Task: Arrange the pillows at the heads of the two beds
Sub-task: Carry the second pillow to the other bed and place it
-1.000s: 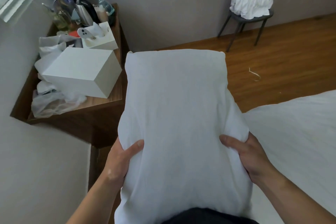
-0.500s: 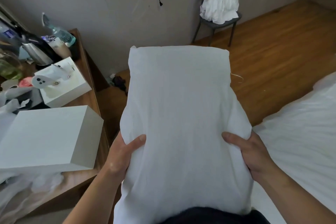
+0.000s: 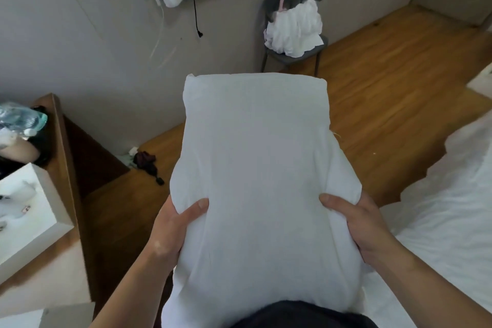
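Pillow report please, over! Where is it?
Left hand and right hand both grip pillow. Held up, lengthwise. Bed at right, nothing between.

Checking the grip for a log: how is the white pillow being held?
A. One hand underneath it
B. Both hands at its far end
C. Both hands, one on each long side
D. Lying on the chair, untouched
C: the left hand and right hand clasp opposite sides of the pillow, thumbs on top.

Fingers of both hands hidden behind pillow; bed right of pillow cut by frame edge; desk items left blurred
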